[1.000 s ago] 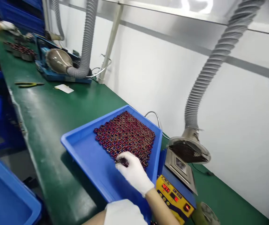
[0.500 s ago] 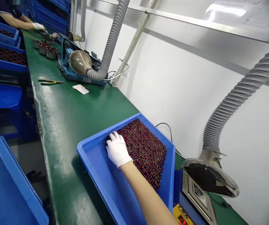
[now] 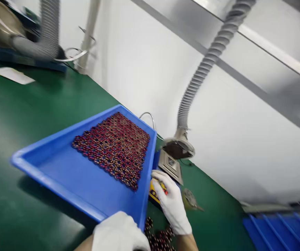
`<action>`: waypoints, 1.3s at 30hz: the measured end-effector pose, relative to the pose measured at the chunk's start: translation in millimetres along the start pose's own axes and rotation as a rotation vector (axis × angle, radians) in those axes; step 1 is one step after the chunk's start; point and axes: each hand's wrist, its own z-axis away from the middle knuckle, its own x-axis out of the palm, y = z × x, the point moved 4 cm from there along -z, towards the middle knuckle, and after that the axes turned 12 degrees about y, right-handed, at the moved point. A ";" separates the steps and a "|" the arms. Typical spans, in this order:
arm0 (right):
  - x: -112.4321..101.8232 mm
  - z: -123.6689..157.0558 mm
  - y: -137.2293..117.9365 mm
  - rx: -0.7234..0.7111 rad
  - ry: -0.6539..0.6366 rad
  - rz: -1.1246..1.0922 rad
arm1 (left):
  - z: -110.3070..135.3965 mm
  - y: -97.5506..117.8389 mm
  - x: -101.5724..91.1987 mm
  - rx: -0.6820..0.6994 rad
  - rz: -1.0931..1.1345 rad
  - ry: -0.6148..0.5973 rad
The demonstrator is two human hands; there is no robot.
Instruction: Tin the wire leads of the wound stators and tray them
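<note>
A blue plastic tray [image 3: 74,177] stands on the green bench, with a flat layer of small dark red and copper ring-like parts [image 3: 115,146] inside. My left hand [image 3: 121,232], in a white glove, is at the tray's near corner; its fingers are mostly hidden. My right hand [image 3: 172,205], also gloved, has bent fingers whose tips meet the tray's right rim, in front of a yellow box with a red display [image 3: 154,191]. More small ring-like parts [image 3: 162,240] lie on the bench between the hands.
A grey extraction hose [image 3: 197,83] ends in a hood [image 3: 178,148] above a metal-topped device [image 3: 169,165]. A paper card [image 3: 12,74] lies on the green bench [image 3: 47,90]. Ribbed blue plastic [image 3: 278,230] shows at far right, and a white wall [image 3: 139,62] stands behind.
The view has swung right. The gloved hand that was on the parts inside the tray has left them. Both hands now show at the tray's near and right sides.
</note>
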 end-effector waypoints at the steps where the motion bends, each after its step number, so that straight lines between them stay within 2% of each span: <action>1: -19.6 23.4 23.2 0.095 0.069 0.053 | 0.7 0.7 0.1 -0.042 -0.034 -0.006; 3: -49.6 69.3 61.1 0.241 0.146 0.185 | 2.4 2.5 -1.0 -0.103 -0.092 -0.015; 5: -66.3 105.9 83.9 0.329 0.145 0.272 | 3.6 4.0 -1.8 -0.135 -0.111 -0.031; 7: -70.8 128.9 93.6 0.381 0.074 0.358 | 3.4 4.5 -1.2 -0.170 -0.110 -0.051; 9: -67.7 139.3 96.0 0.416 -0.008 0.426 | 1.3 4.7 0.3 -0.216 -0.109 -0.067; 11: -61.9 140.9 97.5 0.450 -0.046 0.454 | -2.3 5.8 1.5 -0.266 -0.117 -0.075; 16: -59.3 127.0 115.9 0.579 -0.031 0.416 | -10.6 11.9 3.8 -0.360 -0.223 -0.121; 19: -76.7 109.2 118.7 0.652 0.018 0.304 | -17.1 16.8 4.1 -0.331 -0.407 -0.169; 22: -103.6 84.5 94.3 0.638 0.160 0.096 | -36.6 28.8 1.2 -0.226 -0.677 -0.205; 23: -111.3 76.4 80.7 0.618 0.221 -0.048 | -47.4 36.5 -1.6 -0.180 -0.748 -0.169; 24: -117.4 69.2 65.9 0.608 0.314 -0.344 | -59.5 46.1 -5.0 -0.132 -0.794 -0.106; 27: -126.2 53.3 24.8 0.546 0.513 -1.042 | -93.8 83.1 -17.2 0.070 -0.796 0.244; 29: -123.1 45.4 6.0 0.514 0.529 -1.299 | -106.3 104.1 -21.1 0.260 -0.700 0.471; 32: -114.2 35.9 -5.6 0.498 0.497 -1.477 | -111.4 114.2 -18.6 0.502 -0.570 0.671; 36: -104.5 30.4 -2.8 0.476 0.506 -1.496 | -112.2 103.4 -16.9 0.581 -0.485 0.862; 39: -97.7 31.5 -0.2 0.463 0.495 -1.505 | -112.5 99.8 -18.9 0.631 -0.445 0.890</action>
